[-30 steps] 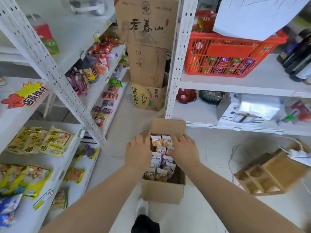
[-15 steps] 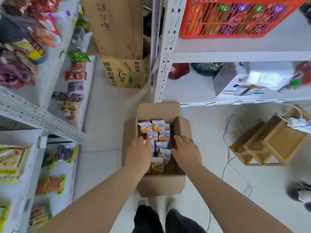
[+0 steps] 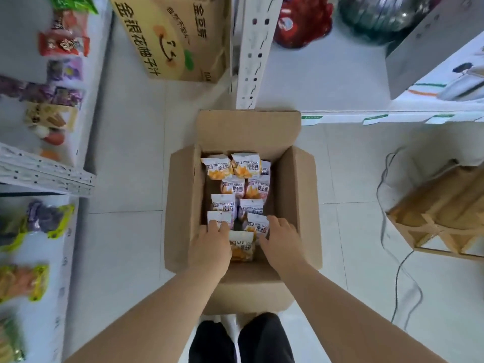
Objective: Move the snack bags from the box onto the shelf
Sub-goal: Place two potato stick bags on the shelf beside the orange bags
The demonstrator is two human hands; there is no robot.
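While the open box [image 3: 180,205] stands on the floor, the left hand [image 3: 210,244] and right hand [image 3: 281,239] lie on the near snack bags [image 3: 235,184] inside; fingers [image 3: 213,226] look relaxed, but whether they grip I cannot tell. Goods on the left shelf [image 3: 55,252] are blurred.

The left hand [image 3: 209,244] and right hand [image 3: 281,241] partly cover the nearest snack bags [image 3: 242,247]; shelf goods [image 3: 23,281] blur.

Box [image 3: 183,205]: plain brown cardboard. Snack bags [image 3: 246,166]: white, orange chip print, dark lettering; some tinted purple-pink. Carton [image 3: 167,40]: yellow, black characters, smiling-face drawing, green patch. Shelf upright [image 3: 251,48]: white, rows of dark holes. Price labels [image 3: 374,119]: green and white. Floor [image 3: 125,166]: pale grey tiles. Trousers [image 3: 241,339]: black. Rack [image 3: 440,205]: light wood.
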